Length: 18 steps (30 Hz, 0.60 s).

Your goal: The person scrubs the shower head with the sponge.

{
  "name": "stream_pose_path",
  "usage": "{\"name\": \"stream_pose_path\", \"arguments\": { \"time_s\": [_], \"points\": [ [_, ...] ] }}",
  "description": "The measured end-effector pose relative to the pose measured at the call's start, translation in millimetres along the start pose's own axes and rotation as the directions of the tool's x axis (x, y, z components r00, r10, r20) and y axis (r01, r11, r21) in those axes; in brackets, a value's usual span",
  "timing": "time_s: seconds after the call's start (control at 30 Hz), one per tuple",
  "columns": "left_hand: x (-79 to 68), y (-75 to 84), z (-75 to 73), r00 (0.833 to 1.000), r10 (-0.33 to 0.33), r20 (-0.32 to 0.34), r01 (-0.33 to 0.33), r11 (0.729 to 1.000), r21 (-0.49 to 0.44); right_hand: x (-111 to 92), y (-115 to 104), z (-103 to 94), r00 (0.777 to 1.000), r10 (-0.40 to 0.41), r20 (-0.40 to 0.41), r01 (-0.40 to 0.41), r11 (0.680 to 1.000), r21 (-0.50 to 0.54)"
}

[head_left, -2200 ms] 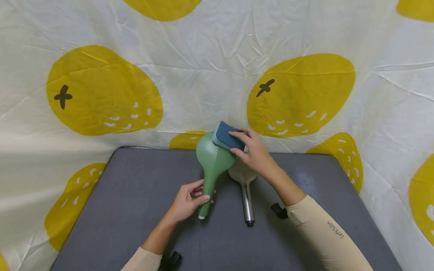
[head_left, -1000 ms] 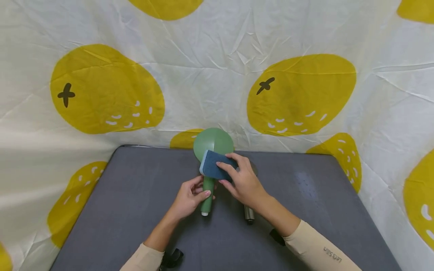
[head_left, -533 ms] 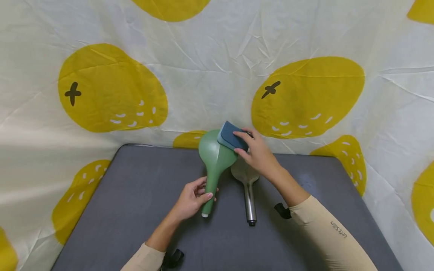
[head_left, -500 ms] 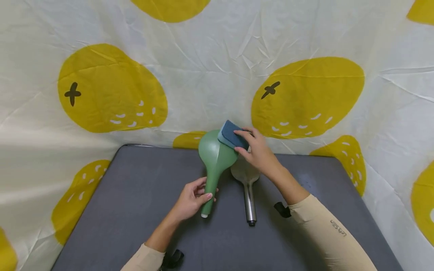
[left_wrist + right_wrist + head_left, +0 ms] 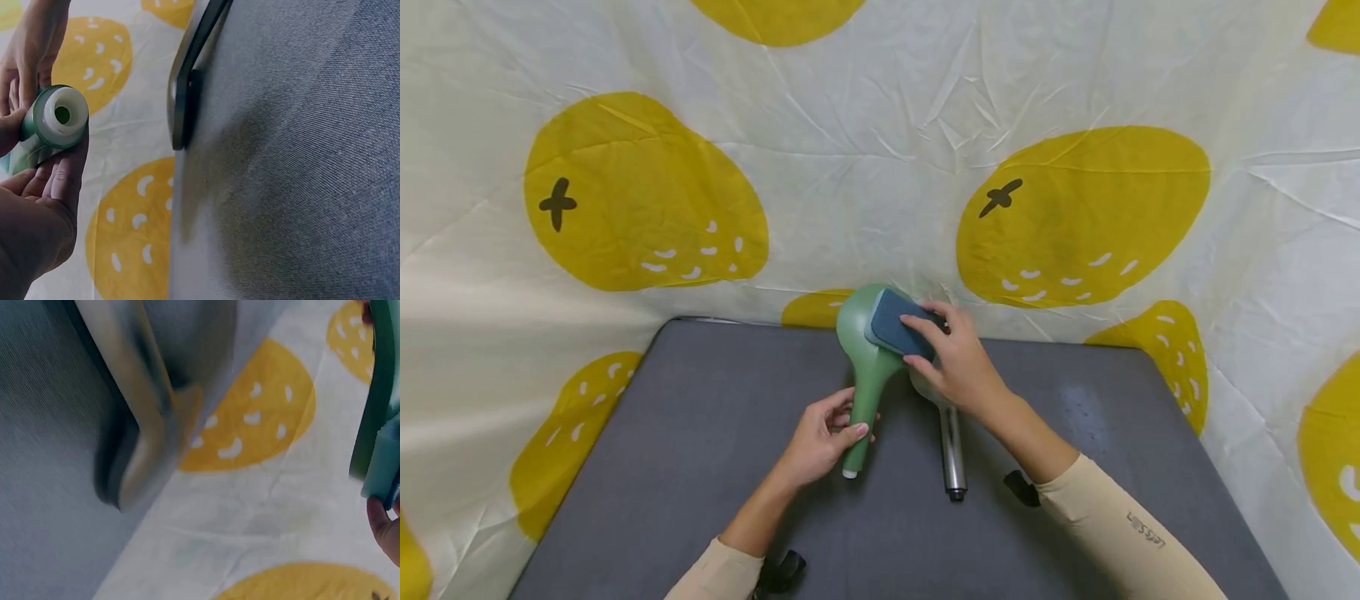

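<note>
My left hand [image 5: 816,442] grips the handle of a green hand shower head [image 5: 867,379], thumb in front, and holds it raised above the table with its round head pointing away. Its hollow white connector end [image 5: 65,112] faces the left wrist camera. Between thumb and fingers my right hand [image 5: 958,358] pinches a blue sponge [image 5: 891,321], its dark side up and its light side against the back of the shower head. The right wrist view shows the sponge [image 5: 380,465] at the edge of the green head. A silver shower head [image 5: 952,450] lies behind, partly hidden by my right hand.
A dark grey cloth-covered table [image 5: 722,400] lies under both hands. Behind it hangs a white curtain [image 5: 850,200] with yellow fruit prints. A faint pale patch [image 5: 1082,412] marks the table to the right. Black straps [image 5: 782,571] show at the wrists.
The sponge went from the head's upper right down to the neck, back up, and has now slid a little down and left over the head. My left hand stays on the handle.
</note>
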<state>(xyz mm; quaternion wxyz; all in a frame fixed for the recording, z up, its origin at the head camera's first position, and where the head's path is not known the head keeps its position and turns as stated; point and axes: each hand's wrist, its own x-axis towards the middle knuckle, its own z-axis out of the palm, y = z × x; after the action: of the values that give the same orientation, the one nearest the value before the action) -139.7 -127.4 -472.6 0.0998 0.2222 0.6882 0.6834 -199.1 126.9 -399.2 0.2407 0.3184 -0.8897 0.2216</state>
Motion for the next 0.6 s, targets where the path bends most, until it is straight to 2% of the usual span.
{"name": "stream_pose_path", "arguments": {
  "time_s": [0.23, 0.4, 0.6],
  "points": [
    [2.6, 0.4, 2.1, 0.999, -0.014, -0.030, 0.013, 0.999, -0.035, -28, -25, 17.3, 0.992, -0.122, -0.017, 0.122, 0.992, -0.032],
    [2.5, -5.3, 3.1, 0.999, 0.003, -0.043, -0.009, 0.991, -0.136, -46, -37, 28.2, 0.991, -0.125, 0.037, 0.126, 0.992, -0.018],
    [7.1, -9.5, 5.5, 0.999, 0.046, -0.008, -0.047, 0.974, -0.221, -52, -36, 33.1, 0.995, -0.099, -0.008, 0.099, 0.995, 0.004]
  ]
}}
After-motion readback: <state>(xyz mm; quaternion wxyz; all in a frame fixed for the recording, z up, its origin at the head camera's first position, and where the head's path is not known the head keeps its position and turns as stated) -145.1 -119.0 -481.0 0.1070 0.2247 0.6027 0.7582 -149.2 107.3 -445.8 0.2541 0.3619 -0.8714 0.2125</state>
